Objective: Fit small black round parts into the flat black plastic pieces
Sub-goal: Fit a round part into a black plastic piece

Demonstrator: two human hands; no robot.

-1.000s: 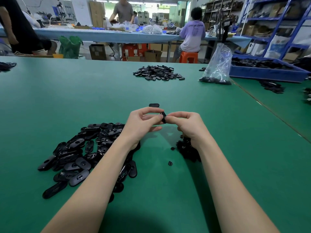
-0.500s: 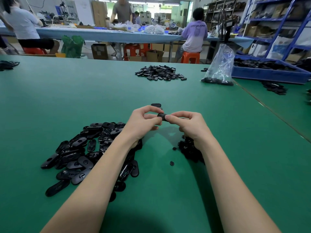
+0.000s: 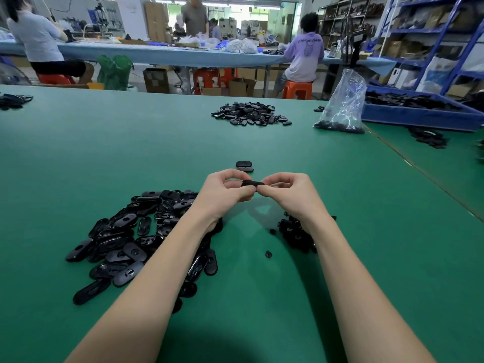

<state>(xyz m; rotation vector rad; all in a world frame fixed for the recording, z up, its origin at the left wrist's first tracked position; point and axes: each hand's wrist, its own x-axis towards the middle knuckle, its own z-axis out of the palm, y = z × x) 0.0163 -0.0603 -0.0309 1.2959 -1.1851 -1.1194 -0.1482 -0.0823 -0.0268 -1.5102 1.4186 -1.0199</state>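
On green table (image 3: 78, 158), far left edge: small dark heap (image 3: 13, 100), partly cut off. Near left: big pile (image 3: 131, 239) of flat black oval pieces, many with a hole or slot, spread under and left of the left forearm. Centre, raised above the table: left hand (image 3: 222, 195) and right hand (image 3: 290, 192) meet on one flat piece (image 3: 252, 183), seen edge-on between them. Left fingers curled, thumb and fingertips pinching the piece's left end. Right thumb and forefinger pinch its right end, other fingers curled in. Cannot tell if a round part is already seated in it; the fingers cover that spot. Just beyond the hands: two flat pieces (image 3: 244, 166) lying on the table, touching each other. Far centre: second pile (image 3: 250, 113) of black pieces. Near centre-right: two loose round parts, one (image 3: 268, 254) between the forearms, another (image 3: 272, 231) just left of the round-part heap (image 3: 296, 231), which sits partly under the right wrist. Far right: clear plastic bag (image 3: 343, 103) standing, black parts in its bottom. Right of it, touching or just beside: blue tray (image 3: 419, 117) holding more black pieces. More dark pieces (image 3: 429, 137) loose on the table near the tray's front. Background: long blue bench, people seated on orange stools, one standing, blue shelving at right.
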